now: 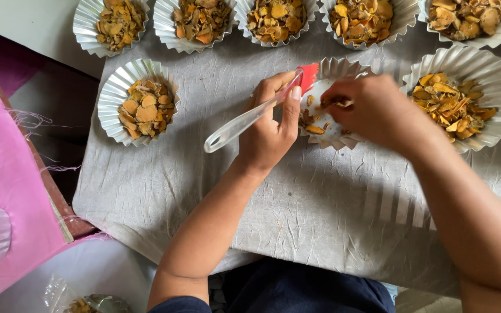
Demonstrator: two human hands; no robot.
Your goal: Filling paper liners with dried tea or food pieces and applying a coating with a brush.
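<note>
Your left hand (268, 130) grips a clear-handled red brush (256, 110) over the fluted foil cup (334, 68) on the grey cloth (204, 191), while your right hand (378, 110) pinches dried yellow pieces (311, 120) inside that cup.

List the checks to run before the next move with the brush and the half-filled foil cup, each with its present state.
1. Left hand grips the red-tipped brush: ok.
2. Brush tip inside the centre foil cup: ok.
3. Right hand on the cup's dried yellow pieces: ok.
4. Cup sits flat on the grey cloth: cannot tell, hands cover it.
5. Neighbouring filled cup apart from the hands: ok.
</note>
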